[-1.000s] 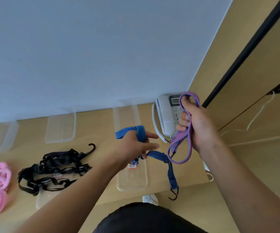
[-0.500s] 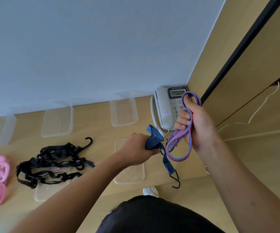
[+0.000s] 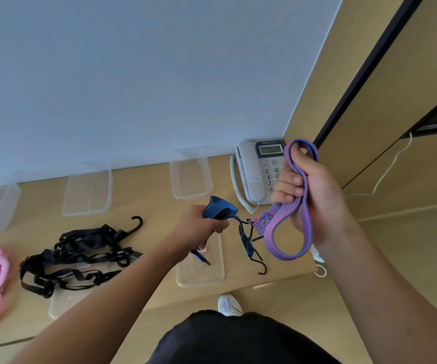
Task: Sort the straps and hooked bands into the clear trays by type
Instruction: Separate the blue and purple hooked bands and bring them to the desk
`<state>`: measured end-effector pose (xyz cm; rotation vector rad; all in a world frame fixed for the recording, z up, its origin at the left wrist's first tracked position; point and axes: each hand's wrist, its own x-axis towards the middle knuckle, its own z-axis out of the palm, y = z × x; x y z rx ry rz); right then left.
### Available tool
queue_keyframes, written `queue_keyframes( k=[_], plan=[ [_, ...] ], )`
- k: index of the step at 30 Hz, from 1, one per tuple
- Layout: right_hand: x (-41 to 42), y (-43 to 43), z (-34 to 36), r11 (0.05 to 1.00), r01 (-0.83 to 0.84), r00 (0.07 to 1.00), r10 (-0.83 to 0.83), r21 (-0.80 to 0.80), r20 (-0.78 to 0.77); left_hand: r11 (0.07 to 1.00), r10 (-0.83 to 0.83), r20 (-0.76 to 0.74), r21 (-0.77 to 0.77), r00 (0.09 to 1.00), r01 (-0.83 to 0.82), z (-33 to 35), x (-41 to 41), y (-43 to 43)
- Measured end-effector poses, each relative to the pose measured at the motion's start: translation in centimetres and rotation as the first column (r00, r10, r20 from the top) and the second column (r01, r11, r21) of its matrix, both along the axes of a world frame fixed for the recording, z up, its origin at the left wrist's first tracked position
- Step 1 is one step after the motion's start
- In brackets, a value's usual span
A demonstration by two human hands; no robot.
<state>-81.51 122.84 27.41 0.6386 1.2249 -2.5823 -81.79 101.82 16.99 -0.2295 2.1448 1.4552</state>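
Our left hand [image 3: 199,227] clenches the bunched blue hooked band [image 3: 218,210] above a clear tray [image 3: 201,277]; our right hand [image 3: 314,195] clenches the pink-and-blue band [image 3: 277,212]. The 2 seem light, limp, stretchy; hold mid-strap, away from dangling hooks [image 3: 263,269].

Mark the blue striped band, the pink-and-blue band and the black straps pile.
blue striped band [image 3: 220,210], head view, folded loop above the left hand [image 3: 199,227]
pink-and-blue band [image 3: 283,210], head view, bunched stretch below the right hand [image 3: 314,195]
black straps pile [image 3: 54,254], head view, dense tangle
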Motion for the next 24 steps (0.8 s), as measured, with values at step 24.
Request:
queue_keyframes(
  k=[24],
  plan=[
    [-0.9,-2.9,-7.7,0.758,0.222,0.975,-0.191,0.613,-0.117,0.869,-0.395,-0.175,-0.391,0.902,0.305,-4.0,2.3,-2.8]
  ],
)
